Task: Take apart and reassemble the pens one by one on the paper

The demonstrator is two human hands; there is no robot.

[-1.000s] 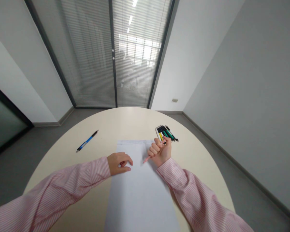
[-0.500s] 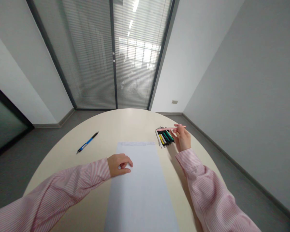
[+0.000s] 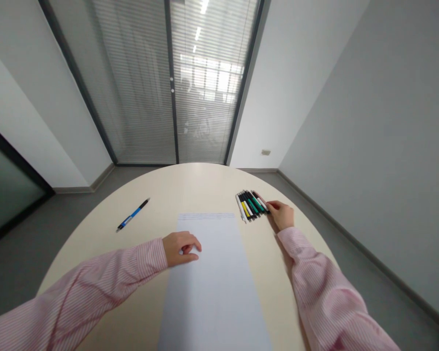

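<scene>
At the right end of a row of pens (image 3: pixel 250 204), my right hand (image 3: pixel 282 213) pinches a pink pen (image 3: pixel 260 197). That pen lies along the row, its near end hidden by my fingers. Several white, black, yellow and green pens make up the row, side by side on the table. My left hand (image 3: pixel 182 248) rests on the left part of a long white sheet of paper (image 3: pixel 215 282). Its fingers are loosely bent, with a gap to the thumb and nothing in it.
A blue and black pen (image 3: pixel 133 215) lies slantwise on the left of the round cream table (image 3: pixel 201 183). Beyond the table's far edge stand a glass partition with blinds (image 3: pixel 142 112) and a grey wall. Lines of print run along the paper's far edge.
My right hand has come down and slightly right, turning the pink pen from crosswise above the row to lying along its right end. My left hand has stayed in place.
</scene>
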